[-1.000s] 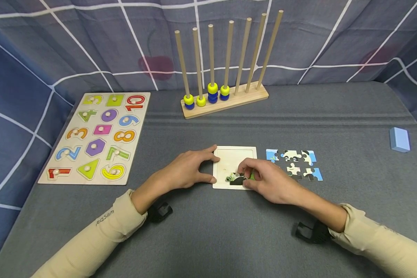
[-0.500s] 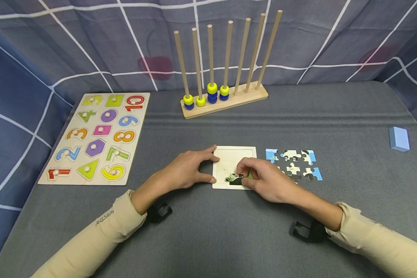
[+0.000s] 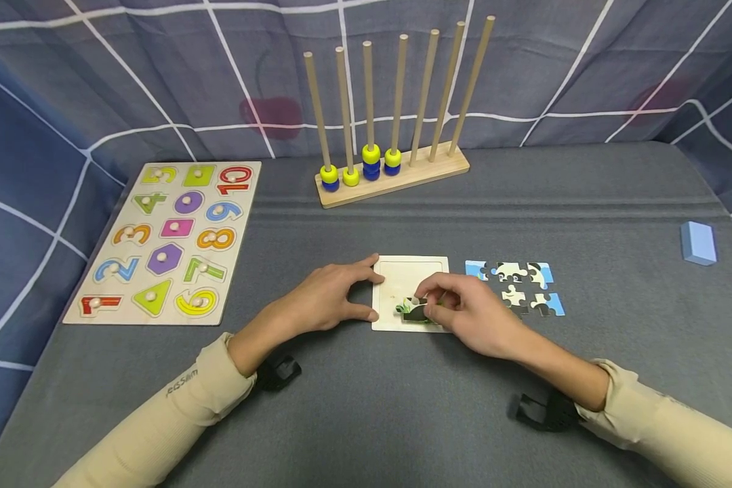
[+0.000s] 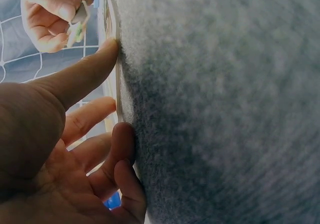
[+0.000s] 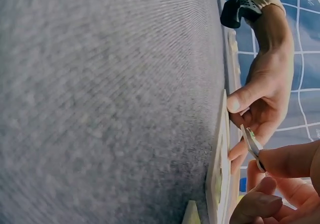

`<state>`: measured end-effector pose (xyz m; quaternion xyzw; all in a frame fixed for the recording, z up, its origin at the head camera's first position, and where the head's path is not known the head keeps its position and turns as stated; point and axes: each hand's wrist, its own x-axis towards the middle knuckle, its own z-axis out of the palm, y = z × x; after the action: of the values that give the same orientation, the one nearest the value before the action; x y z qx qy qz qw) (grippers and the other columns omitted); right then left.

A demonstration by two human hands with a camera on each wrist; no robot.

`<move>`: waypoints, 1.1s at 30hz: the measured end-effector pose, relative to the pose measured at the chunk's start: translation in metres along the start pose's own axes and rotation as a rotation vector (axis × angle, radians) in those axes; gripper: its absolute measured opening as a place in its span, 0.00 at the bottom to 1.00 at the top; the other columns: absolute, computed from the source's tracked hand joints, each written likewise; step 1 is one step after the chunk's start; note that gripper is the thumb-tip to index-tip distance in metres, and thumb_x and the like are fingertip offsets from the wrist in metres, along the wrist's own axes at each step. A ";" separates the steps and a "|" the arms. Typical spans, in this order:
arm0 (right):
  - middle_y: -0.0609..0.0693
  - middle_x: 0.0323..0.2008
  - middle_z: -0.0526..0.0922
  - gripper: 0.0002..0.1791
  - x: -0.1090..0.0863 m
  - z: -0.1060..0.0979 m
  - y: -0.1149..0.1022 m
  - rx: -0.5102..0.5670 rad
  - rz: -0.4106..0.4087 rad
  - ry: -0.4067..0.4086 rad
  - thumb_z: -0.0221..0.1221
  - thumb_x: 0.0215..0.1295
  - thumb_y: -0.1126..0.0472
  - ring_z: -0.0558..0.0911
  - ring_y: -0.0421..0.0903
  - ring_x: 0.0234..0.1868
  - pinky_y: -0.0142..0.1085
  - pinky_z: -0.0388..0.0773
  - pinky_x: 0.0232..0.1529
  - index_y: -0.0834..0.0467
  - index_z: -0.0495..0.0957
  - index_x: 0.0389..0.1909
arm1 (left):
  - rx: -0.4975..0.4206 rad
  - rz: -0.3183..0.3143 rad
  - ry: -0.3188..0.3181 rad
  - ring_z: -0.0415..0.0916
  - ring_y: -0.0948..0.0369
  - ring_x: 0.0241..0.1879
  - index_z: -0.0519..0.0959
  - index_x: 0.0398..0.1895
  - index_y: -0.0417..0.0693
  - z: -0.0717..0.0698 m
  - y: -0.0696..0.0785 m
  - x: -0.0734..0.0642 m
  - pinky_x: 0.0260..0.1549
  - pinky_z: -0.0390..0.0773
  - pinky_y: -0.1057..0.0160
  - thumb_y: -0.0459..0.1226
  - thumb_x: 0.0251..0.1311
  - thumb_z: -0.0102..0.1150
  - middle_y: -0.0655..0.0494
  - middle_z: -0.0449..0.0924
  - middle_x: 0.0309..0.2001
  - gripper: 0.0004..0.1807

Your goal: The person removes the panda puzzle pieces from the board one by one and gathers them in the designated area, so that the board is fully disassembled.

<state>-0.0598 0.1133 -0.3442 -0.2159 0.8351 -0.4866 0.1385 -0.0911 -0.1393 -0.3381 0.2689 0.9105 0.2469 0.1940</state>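
Note:
A square pale wooden puzzle tray [image 3: 402, 278] lies mid-table. My left hand [image 3: 320, 298] rests against its left edge, thumb near the front corner and fingers extended further back. Above the tray's front part, my right hand [image 3: 472, 315] pinches a jigsaw piece [image 3: 411, 310] with black and green print between thumb and fingers. Both wrist views show this tilted piece [image 5: 250, 143] raised off the tray; the right fingers cover part of it. Right of the tray lie several panda jigsaw pieces [image 3: 514, 296] in blue, black and white, partly behind the right hand.
A number-and-shape peg board [image 3: 177, 228] lies at the left. Behind the tray stands a wooden rack [image 3: 396, 181] with tall rods and yellow and blue rings. At the far right is a light blue block [image 3: 698, 242]. A patterned curtain [image 3: 189, 81] hangs behind the table.
The right hand keeps its pinch, and the jigsaw piece has tilted and shifted slightly over the tray. My left hand stays at the tray's edge.

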 end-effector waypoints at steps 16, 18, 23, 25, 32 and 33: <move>0.46 0.26 0.76 0.06 -0.018 -0.019 -0.002 -0.005 0.039 0.034 0.60 0.66 0.69 0.73 0.43 0.26 0.34 0.69 0.27 0.56 0.82 0.40 | 0.014 0.001 -0.005 0.62 0.51 0.69 0.76 0.64 0.48 0.001 0.001 -0.001 0.64 0.62 0.48 0.45 0.57 0.71 0.51 0.56 0.75 0.31; 0.47 0.27 0.77 0.07 -0.022 -0.023 -0.003 -0.012 0.057 0.037 0.60 0.66 0.68 0.73 0.43 0.27 0.34 0.69 0.26 0.55 0.82 0.41 | 0.021 -0.004 -0.005 0.62 0.51 0.69 0.76 0.64 0.48 0.001 0.001 -0.001 0.64 0.63 0.48 0.45 0.57 0.71 0.51 0.56 0.75 0.31; 0.47 0.28 0.78 0.07 -0.033 -0.032 -0.001 -0.011 0.085 0.039 0.60 0.67 0.67 0.74 0.43 0.27 0.34 0.70 0.28 0.56 0.82 0.42 | 0.033 -0.022 -0.011 0.62 0.51 0.69 0.73 0.67 0.47 0.002 0.004 -0.002 0.64 0.63 0.48 0.46 0.58 0.70 0.50 0.55 0.75 0.34; 0.47 0.28 0.78 0.06 -0.037 -0.035 0.001 -0.008 0.087 0.039 0.60 0.67 0.67 0.74 0.43 0.27 0.34 0.70 0.29 0.56 0.82 0.42 | 0.036 -0.027 -0.013 0.61 0.51 0.69 0.71 0.68 0.47 0.002 0.004 -0.001 0.64 0.63 0.48 0.46 0.58 0.70 0.50 0.55 0.75 0.35; 0.46 0.29 0.77 0.07 -0.053 -0.047 0.009 -0.028 0.074 0.070 0.61 0.67 0.67 0.75 0.43 0.28 0.33 0.70 0.30 0.55 0.82 0.42 | 0.026 -0.011 0.004 0.68 0.52 0.65 0.73 0.66 0.46 0.001 0.000 0.000 0.62 0.65 0.49 0.46 0.57 0.71 0.50 0.57 0.74 0.35; 0.45 0.29 0.78 0.07 -0.055 -0.048 0.010 -0.037 0.067 0.077 0.61 0.66 0.67 0.75 0.42 0.28 0.33 0.70 0.30 0.55 0.82 0.42 | 0.025 -0.009 0.009 0.69 0.53 0.63 0.73 0.66 0.46 0.001 0.000 0.000 0.62 0.66 0.49 0.46 0.56 0.72 0.50 0.58 0.74 0.35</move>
<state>-0.0361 0.1812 -0.3284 -0.1714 0.8555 -0.4741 0.1183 -0.0903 -0.1392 -0.3393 0.2661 0.9157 0.2357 0.1874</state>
